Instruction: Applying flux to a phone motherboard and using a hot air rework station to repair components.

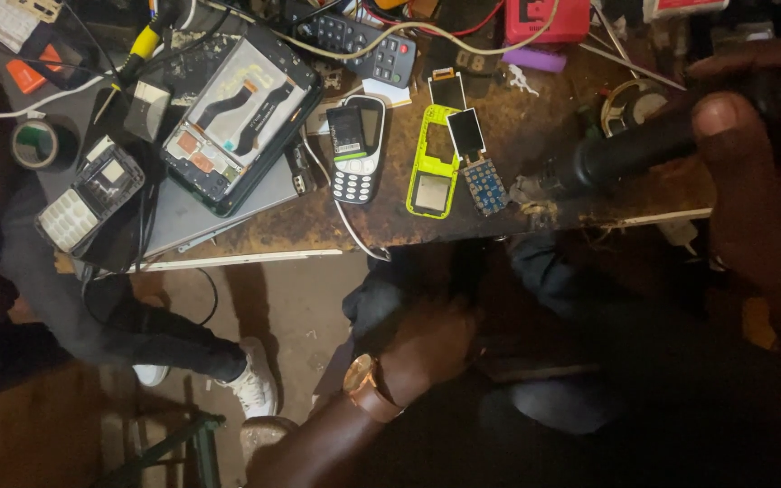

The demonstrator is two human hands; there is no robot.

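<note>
Right hand point(761, 181) gripping black tool point(625, 154) over bench point(535, 126) edge near opened yellow phone point(433, 163), left hand point(427, 339) resting closed below.

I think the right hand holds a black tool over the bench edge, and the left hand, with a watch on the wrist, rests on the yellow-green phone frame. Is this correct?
Not quite. In the head view, the left hand, with the watch on its wrist, rests low on the lap, below the bench, apart from the yellow-green phone frame lying on it. The right hand does hold the black tool over the bench edge.
</note>
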